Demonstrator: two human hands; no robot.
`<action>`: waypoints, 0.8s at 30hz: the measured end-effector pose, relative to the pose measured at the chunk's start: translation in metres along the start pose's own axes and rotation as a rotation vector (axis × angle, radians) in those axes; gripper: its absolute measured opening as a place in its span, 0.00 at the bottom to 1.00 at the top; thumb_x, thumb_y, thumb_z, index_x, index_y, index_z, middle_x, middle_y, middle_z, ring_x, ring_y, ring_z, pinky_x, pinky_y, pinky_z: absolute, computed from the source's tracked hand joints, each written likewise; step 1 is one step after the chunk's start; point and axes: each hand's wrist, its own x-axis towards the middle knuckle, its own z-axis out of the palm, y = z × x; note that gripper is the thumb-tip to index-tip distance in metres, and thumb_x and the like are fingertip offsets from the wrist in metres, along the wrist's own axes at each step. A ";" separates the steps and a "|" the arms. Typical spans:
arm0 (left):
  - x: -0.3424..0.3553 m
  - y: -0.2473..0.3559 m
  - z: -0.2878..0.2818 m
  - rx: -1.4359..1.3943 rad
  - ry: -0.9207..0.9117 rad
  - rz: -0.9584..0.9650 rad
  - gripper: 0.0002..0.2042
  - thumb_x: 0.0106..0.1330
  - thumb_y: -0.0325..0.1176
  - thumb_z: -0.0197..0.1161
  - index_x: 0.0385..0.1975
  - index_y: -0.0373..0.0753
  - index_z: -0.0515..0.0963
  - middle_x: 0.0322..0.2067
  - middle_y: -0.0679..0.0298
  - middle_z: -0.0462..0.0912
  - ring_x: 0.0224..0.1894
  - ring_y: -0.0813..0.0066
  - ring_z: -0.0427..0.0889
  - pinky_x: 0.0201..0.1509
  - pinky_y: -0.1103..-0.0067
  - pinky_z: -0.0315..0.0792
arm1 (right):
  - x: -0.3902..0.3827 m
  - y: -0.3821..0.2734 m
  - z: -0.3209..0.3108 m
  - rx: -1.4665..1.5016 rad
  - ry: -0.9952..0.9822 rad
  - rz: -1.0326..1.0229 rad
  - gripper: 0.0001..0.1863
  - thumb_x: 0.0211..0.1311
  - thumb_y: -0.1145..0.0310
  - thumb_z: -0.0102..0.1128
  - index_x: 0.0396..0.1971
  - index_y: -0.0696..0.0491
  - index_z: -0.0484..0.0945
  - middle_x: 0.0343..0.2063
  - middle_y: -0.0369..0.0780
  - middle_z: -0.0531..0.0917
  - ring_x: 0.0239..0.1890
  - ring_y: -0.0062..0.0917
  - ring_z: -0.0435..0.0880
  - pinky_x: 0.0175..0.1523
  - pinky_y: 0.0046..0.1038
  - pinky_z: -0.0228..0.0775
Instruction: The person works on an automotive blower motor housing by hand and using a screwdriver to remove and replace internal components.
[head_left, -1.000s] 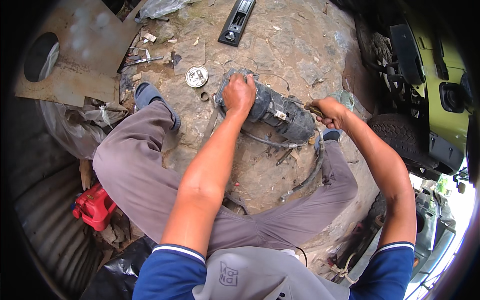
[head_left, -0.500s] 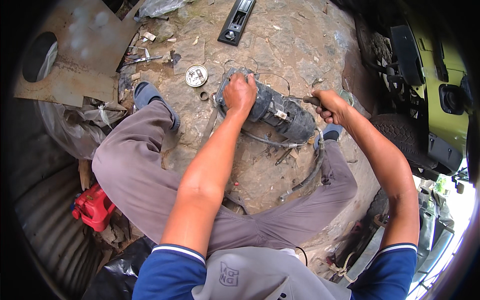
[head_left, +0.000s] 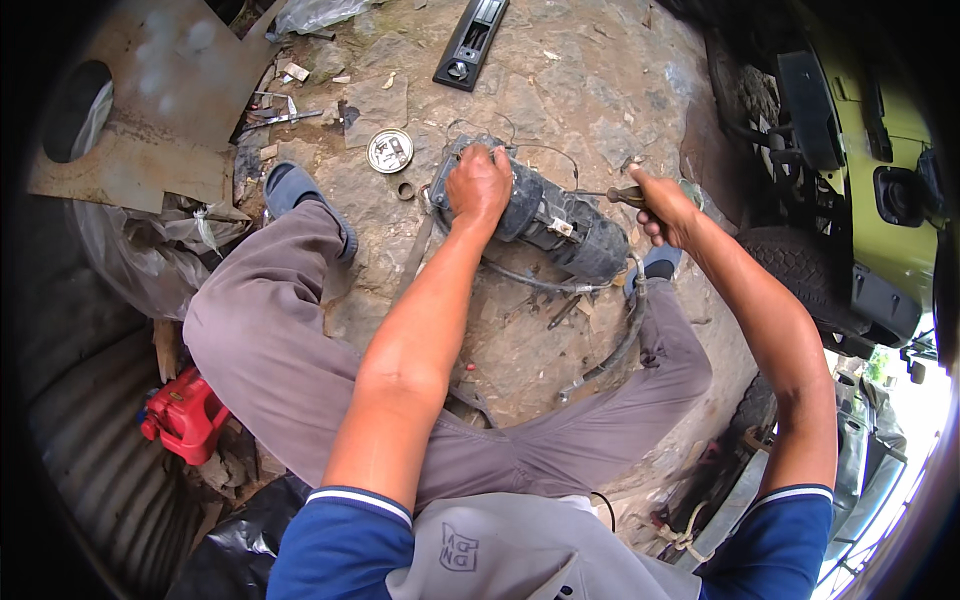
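Observation:
A grimy black cylindrical unit point(head_left: 585, 240), motor-like in shape, lies on the stony ground between my legs. My left hand point(head_left: 479, 187) grips its left end from above, fingers curled over the top. To its right, my right hand point(head_left: 660, 207) holds a screwdriver point(head_left: 627, 197) by its brownish handle, thumb raised and the other fingers curled. The thin shaft runs left toward the unit's upper side; I cannot tell what its tip touches. A dark hose point(head_left: 632, 335) with metal ends curves below the unit, and thin wires loop above it.
Left of the unit lie a round tin point(head_left: 390, 151) with small parts and a metal ring point(head_left: 405, 190). A black panel point(head_left: 472, 45) rests farther off. Rusty sheet metal point(head_left: 130, 120) and a red jerrycan point(head_left: 187, 415) are at left; a yellow-green vehicle point(head_left: 890, 160) stands at right.
My right thumb has lifted away from the screwdriver handle, and more of the handle shows. My left hand and the unit stay in place.

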 end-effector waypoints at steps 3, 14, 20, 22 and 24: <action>-0.001 -0.004 0.000 -0.010 0.006 -0.001 0.14 0.65 0.42 0.61 0.29 0.34 0.80 0.34 0.47 0.84 0.35 0.40 0.83 0.40 0.54 0.76 | -0.011 0.002 0.017 -0.754 0.135 -0.492 0.19 0.69 0.53 0.56 0.35 0.56 0.77 0.19 0.42 0.76 0.21 0.36 0.84 0.22 0.42 0.73; 0.001 0.003 0.002 0.019 -0.012 0.002 0.15 0.66 0.42 0.61 0.30 0.33 0.80 0.35 0.47 0.84 0.36 0.40 0.83 0.41 0.54 0.76 | -0.006 0.011 0.000 -0.696 0.486 -0.475 0.30 0.73 0.44 0.44 0.45 0.61 0.76 0.38 0.61 0.83 0.45 0.53 0.83 0.51 0.50 0.73; 0.001 -0.002 -0.002 0.043 -0.019 -0.014 0.15 0.66 0.43 0.60 0.31 0.33 0.80 0.35 0.47 0.84 0.36 0.41 0.83 0.42 0.54 0.75 | -0.042 0.002 0.031 -1.191 0.234 -0.998 0.15 0.70 0.59 0.53 0.36 0.58 0.75 0.40 0.59 0.83 0.43 0.50 0.84 0.47 0.47 0.74; 0.002 0.000 -0.002 0.037 -0.013 -0.016 0.15 0.66 0.43 0.60 0.31 0.34 0.80 0.35 0.47 0.84 0.36 0.41 0.83 0.42 0.54 0.75 | -0.034 0.003 0.015 -1.161 0.206 -1.150 0.15 0.67 0.63 0.59 0.39 0.61 0.74 0.44 0.58 0.81 0.45 0.55 0.82 0.50 0.48 0.73; 0.002 0.000 -0.003 0.038 -0.018 -0.006 0.15 0.66 0.43 0.60 0.31 0.34 0.80 0.35 0.47 0.84 0.36 0.41 0.83 0.42 0.54 0.75 | -0.023 0.008 0.012 -0.795 0.348 -0.939 0.21 0.67 0.57 0.59 0.44 0.63 0.74 0.45 0.60 0.81 0.46 0.57 0.81 0.53 0.47 0.73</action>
